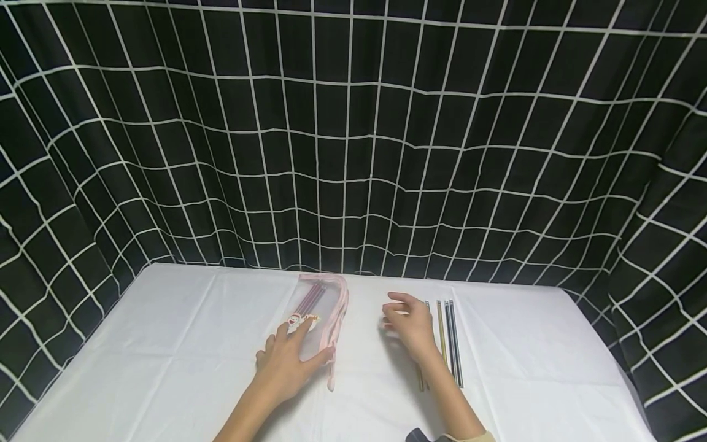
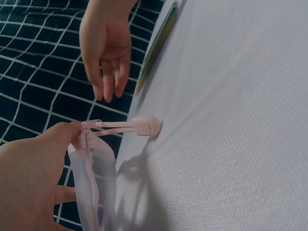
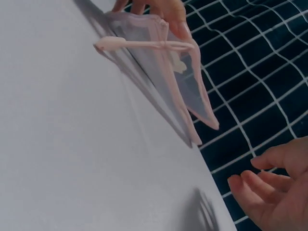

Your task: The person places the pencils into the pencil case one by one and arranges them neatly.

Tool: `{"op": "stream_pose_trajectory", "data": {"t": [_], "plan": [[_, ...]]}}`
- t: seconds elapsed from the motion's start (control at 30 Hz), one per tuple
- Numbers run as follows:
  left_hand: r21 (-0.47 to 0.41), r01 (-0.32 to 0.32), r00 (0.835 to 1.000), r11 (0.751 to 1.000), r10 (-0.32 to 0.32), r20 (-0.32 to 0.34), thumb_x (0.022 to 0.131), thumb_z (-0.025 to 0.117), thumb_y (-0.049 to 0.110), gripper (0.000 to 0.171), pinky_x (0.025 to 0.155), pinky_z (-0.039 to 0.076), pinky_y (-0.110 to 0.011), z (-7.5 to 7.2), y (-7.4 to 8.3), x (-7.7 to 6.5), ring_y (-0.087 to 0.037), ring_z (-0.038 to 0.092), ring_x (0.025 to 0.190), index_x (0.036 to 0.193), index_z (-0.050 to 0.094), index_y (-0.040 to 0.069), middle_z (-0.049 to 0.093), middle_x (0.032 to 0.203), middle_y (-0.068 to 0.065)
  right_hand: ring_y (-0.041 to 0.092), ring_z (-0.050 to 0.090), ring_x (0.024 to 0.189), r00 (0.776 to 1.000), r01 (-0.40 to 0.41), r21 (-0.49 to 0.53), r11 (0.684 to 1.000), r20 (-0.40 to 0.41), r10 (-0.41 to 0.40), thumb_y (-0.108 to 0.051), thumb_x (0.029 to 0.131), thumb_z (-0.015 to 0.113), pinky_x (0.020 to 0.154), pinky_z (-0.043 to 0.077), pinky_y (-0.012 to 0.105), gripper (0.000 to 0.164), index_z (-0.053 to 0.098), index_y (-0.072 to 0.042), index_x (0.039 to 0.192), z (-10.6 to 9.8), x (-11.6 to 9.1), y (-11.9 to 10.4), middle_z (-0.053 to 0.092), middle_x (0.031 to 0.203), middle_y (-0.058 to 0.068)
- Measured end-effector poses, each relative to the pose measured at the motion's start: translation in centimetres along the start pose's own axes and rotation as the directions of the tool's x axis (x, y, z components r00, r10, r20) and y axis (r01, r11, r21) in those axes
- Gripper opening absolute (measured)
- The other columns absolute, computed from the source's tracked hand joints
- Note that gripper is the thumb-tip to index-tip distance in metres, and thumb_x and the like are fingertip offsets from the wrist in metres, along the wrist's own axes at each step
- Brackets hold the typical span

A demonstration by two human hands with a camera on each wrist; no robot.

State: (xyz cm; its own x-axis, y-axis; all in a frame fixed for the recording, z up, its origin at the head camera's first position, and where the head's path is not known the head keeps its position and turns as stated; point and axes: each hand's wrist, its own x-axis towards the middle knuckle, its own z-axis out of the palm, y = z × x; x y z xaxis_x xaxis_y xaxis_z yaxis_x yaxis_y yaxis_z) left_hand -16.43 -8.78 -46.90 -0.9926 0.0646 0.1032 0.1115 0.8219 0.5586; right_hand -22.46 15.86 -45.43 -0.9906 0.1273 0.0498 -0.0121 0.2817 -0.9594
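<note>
A see-through mesh zip pouch (image 1: 333, 301) with pink edging lies left of the table's middle, a few pinkish-purple sticks (image 1: 310, 299) visible inside. My left hand (image 1: 287, 363) grips its near end, thumb at the zip edge and fingers spread over the printed label. In the right wrist view the pouch's mouth (image 3: 180, 101) gapes, pink edges apart. A pink zip pull (image 2: 144, 126) dangles beside my left thumb. My right hand (image 1: 411, 325) hovers right of the pouch, fingers loosely bent, holding nothing. Beneath and beside it lie several slim sticks (image 1: 455, 344), gold and dark, partly hidden by the forearm.
A white cloth (image 1: 166, 344) with fold creases covers the table. Behind and on both sides hangs a black curtain (image 1: 359, 153) with a white grid, close to the table's far edge (image 1: 265, 269).
</note>
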Motion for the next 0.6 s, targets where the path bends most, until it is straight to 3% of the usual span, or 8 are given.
{"op": "stream_pose_trajectory", "data": {"t": [0.37, 0.6], "plan": [[0.006, -0.006, 1.000, 1.000, 0.006, -0.001, 0.093, 0.064, 0.070, 0.076, 0.086, 0.046, -0.070, 0.1, 0.2, 0.0, -0.048, 0.058, 0.120, 0.151, 0.058, 0.021, 0.053, 0.147, -0.028, 0.039, 0.078, 0.089, 0.995, 0.052, -0.151, 0.987, -0.080, -0.064, 0.000, 0.096, 0.065, 0.071, 0.063, 0.031, 0.039, 0.063, 0.011, 0.133, -1.9, 0.3, 0.6, 0.075, 0.110, 0.030], [0.010, 0.000, 1.000, 1.000, 0.000, 0.000, 0.093, 0.064, 0.070, 0.076, 0.085, 0.046, -0.068, -0.1, 0.3, -0.1, -0.047, 0.058, 0.118, 0.151, 0.058, 0.021, 0.053, 0.147, -0.027, 0.039, 0.078, 0.086, 0.993, 0.051, -0.211, 0.976, -0.096, -0.073, -0.001, 0.096, 0.067, 0.065, 0.059, 0.021, 0.041, 0.062, 0.011, 0.135, -3.0, 0.4, 0.8, 0.073, 0.114, 0.031]]}}
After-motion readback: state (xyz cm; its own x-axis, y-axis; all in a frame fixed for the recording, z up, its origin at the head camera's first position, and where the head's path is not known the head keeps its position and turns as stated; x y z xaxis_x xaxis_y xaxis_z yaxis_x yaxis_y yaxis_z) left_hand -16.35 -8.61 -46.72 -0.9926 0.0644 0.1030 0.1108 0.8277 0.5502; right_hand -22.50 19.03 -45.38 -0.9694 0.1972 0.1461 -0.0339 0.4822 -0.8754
